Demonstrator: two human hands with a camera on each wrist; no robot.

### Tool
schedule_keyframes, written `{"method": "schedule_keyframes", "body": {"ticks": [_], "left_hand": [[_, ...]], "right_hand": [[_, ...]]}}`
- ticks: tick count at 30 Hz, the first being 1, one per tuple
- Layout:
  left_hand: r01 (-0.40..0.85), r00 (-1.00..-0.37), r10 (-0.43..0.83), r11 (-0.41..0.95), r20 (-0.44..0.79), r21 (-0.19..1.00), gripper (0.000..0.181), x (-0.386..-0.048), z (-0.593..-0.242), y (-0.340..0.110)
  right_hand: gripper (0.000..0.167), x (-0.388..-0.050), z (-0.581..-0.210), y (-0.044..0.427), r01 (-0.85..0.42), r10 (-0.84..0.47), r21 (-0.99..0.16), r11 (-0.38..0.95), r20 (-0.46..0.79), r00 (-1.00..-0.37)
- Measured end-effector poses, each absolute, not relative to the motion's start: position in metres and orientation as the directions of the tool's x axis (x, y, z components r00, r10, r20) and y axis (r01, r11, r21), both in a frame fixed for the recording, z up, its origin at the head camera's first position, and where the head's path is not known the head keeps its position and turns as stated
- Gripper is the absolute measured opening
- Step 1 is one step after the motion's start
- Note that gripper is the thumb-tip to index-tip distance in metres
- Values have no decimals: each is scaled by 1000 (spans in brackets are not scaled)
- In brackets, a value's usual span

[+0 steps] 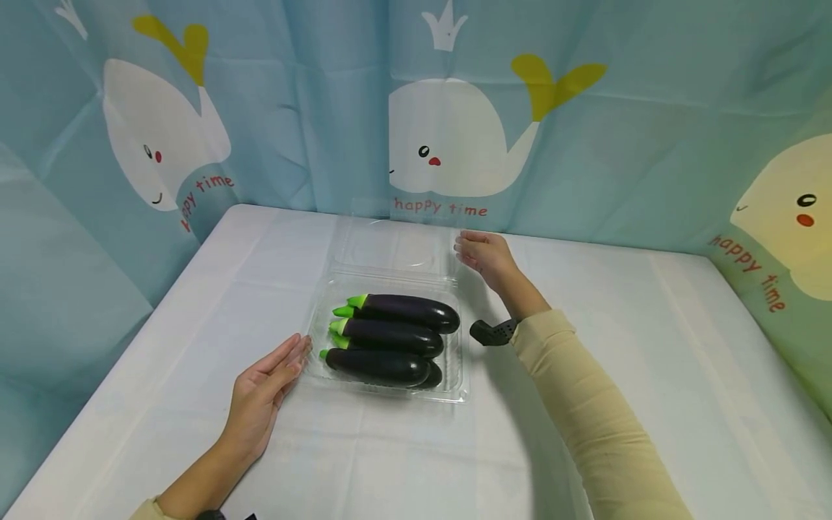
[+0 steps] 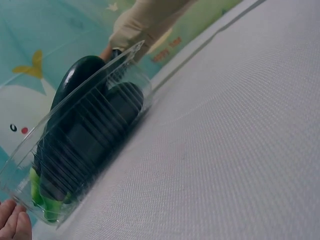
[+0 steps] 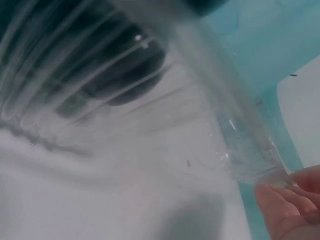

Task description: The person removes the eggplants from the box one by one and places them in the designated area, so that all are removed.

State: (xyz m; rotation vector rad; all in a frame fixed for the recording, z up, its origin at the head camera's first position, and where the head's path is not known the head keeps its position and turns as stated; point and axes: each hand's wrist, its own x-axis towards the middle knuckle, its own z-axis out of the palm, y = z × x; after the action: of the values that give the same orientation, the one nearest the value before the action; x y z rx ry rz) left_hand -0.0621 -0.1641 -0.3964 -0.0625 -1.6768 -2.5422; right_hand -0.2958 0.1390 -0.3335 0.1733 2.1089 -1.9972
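Observation:
Several dark purple eggplants (image 1: 393,336) with green stems lie in a clear plastic box (image 1: 448,395), seen in the head view. Its hinged lid (image 1: 383,242) is raised at the back. My left hand (image 1: 260,397) touches the box's left side with nearly straight fingers; its fingertips (image 2: 15,220) show beside the box corner in the left wrist view. At the lid's right edge, my right hand (image 1: 490,263) pinches the plastic between thumb and fingers, as the right wrist view shows with the hand (image 3: 295,205) at the lid corner.
A white cloth (image 1: 650,347) covers the table under the box. Behind it hangs a blue curtain (image 1: 325,108) with white whales. A black wrist device (image 1: 492,333) is on the right wrist, close to the box's right side.

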Motion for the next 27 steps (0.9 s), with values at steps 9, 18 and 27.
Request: {"method": "schedule_keyframes", "body": {"ticks": [9, 18, 27], "left_hand": [[106, -994, -66, -395, 87, 913, 51, -63, -397, -164], [90, -995, -78, -385, 65, 918, 50, -65, -397, -162], [87, -994, -100, -370, 53, 925, 51, -65, -396, -162]], "right_hand": [[42, -296, -340, 143, 258, -87, -964, 59, -262, -961], [43, -297, -346, 144, 282, -65, -957, 69, -286, -956], [41, -297, -352, 143, 308, -47, -950, 48, -310, -950]]}}
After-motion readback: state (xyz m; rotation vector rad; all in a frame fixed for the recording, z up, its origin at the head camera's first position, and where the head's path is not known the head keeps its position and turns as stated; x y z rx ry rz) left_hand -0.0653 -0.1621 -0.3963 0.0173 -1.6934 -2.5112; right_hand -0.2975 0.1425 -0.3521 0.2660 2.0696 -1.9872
